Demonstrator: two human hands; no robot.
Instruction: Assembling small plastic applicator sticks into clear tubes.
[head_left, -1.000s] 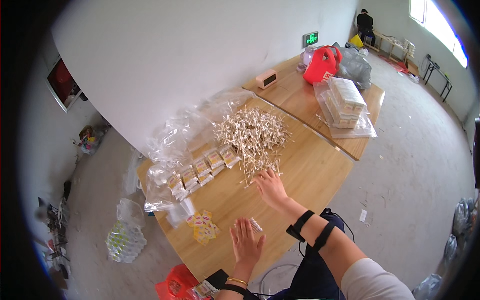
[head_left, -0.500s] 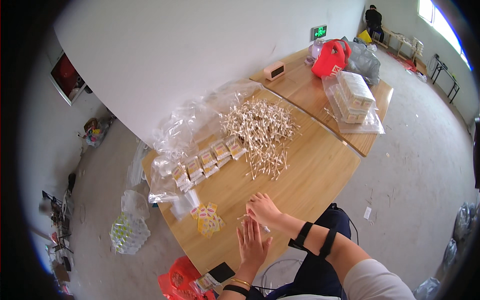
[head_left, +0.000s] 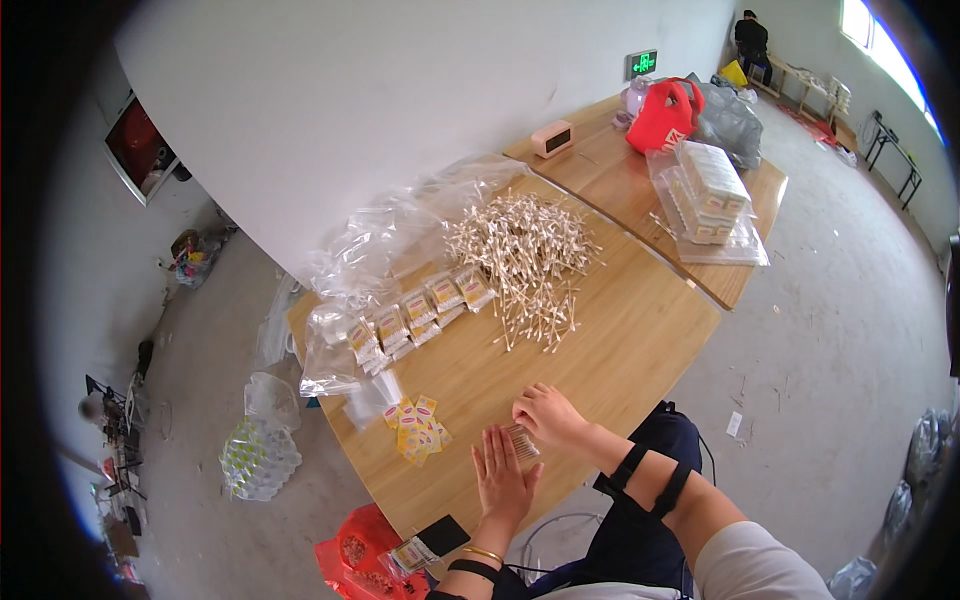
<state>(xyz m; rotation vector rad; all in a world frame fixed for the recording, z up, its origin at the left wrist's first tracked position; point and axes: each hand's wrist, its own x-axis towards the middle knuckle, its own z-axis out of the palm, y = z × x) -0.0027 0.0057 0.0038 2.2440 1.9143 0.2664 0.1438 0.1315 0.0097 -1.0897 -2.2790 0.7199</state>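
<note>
Swab row, left edge: left hand flat alongside, fingers nearly together.
Row's middle: on the desk, between both hands.
Row's right edge: right hand, back from the swab pile, fingers curled, hold unclear; row apparently gains swabs.

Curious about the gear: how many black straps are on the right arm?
2, both on the forearm: a wrist-side black strap and an elbow-side black strap. The pale sleeve could hide more.

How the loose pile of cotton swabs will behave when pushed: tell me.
The swab pile would probably spread rather than slide as one, since it lies loose and crisscrossed. Swabs at its near end might roll singly, looking thin and straight.
</note>
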